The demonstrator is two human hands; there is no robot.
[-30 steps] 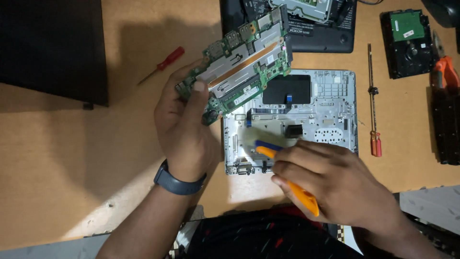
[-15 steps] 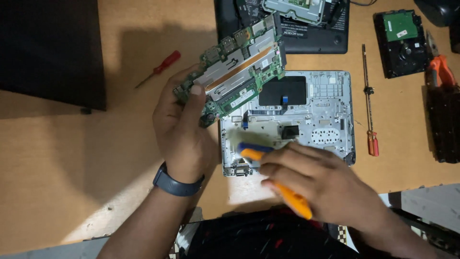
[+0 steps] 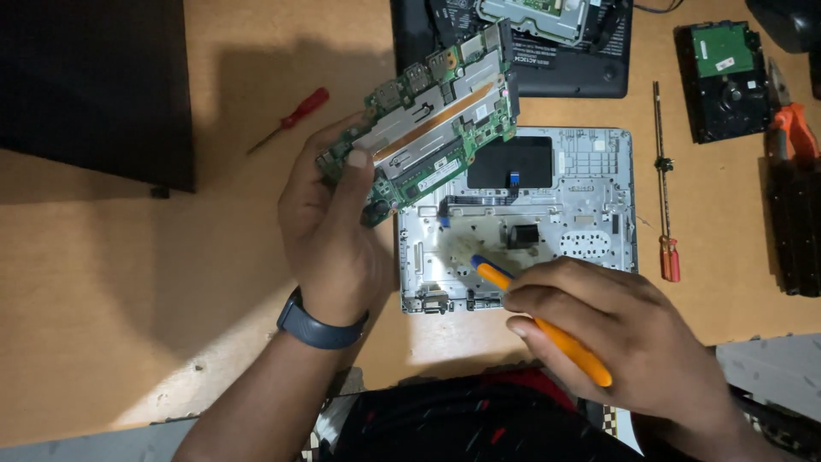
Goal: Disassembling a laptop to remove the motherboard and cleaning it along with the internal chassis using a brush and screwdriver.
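- Head view: left hand [image 3: 329,231] fingers pinch the green board [image 3: 428,120] by one end; it could slip and drop.
- Right hand [image 3: 616,342] fingers wrap the orange tool [image 3: 547,329]; its tip could scratch the silver case [image 3: 590,171].

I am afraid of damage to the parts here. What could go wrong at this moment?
1. The left hand holds the green circuit board by one end only, tilted above the table; it may slip and fall on the silver laptop base.
2. The right hand points the orange tool at the base; a slip could scratch it.
3. The long screwdriver lies close to the base and could be knocked.
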